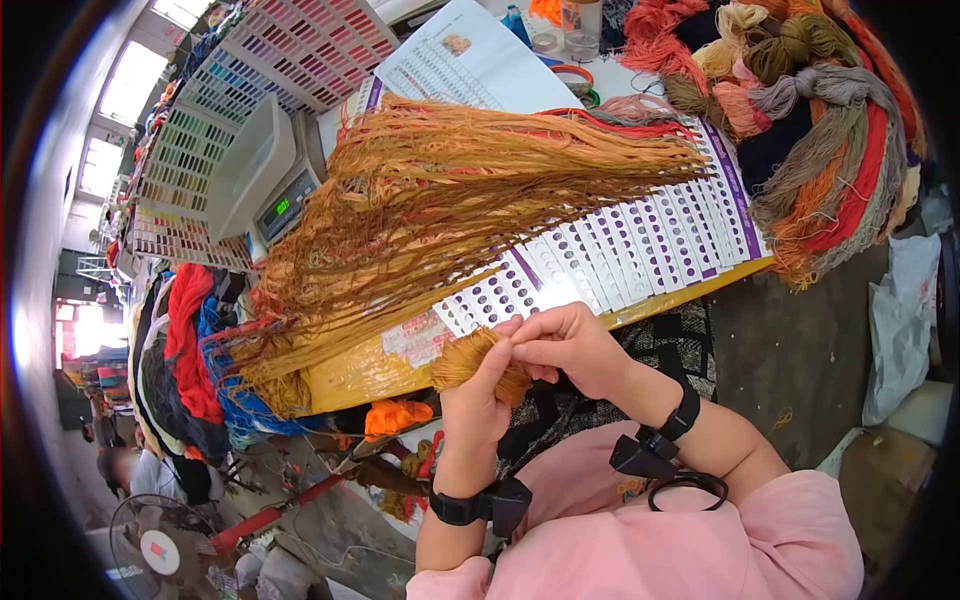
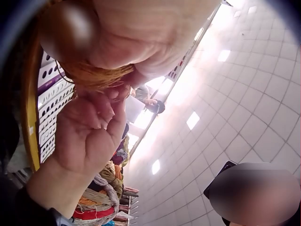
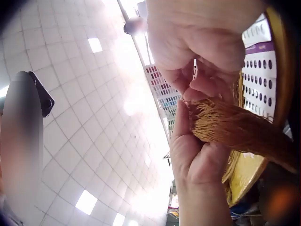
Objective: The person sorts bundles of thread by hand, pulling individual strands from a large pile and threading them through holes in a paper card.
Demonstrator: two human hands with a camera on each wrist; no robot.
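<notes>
My left hand (image 1: 474, 400) grips a bundle of golden-brown yarn (image 1: 458, 362) in front of my body, near the table's front edge. The thumb lies along the bundle, and loose strands fan out past the hand. Thumb and forefinger of my right hand (image 1: 580, 350) pinch at the bundle's end, right at the left fingertips. In the right wrist view the yarn (image 3: 235, 127) trails away from the left hand (image 3: 202, 162), its looped ends toward the fingers. The left wrist view shows the right hand (image 2: 87, 136) close under the yarn (image 2: 96, 75), its fingertips partly hidden.
Long orange and brown yarn strands (image 1: 400, 200) cover the table over punched white cards (image 1: 590, 265). A scale (image 1: 285, 205) and colour charts (image 1: 190, 150) stand at the left. Yarn skeins (image 1: 830, 150) pile at the right; more hang (image 1: 190, 340) off the left end. A fan (image 1: 160, 550) stands below.
</notes>
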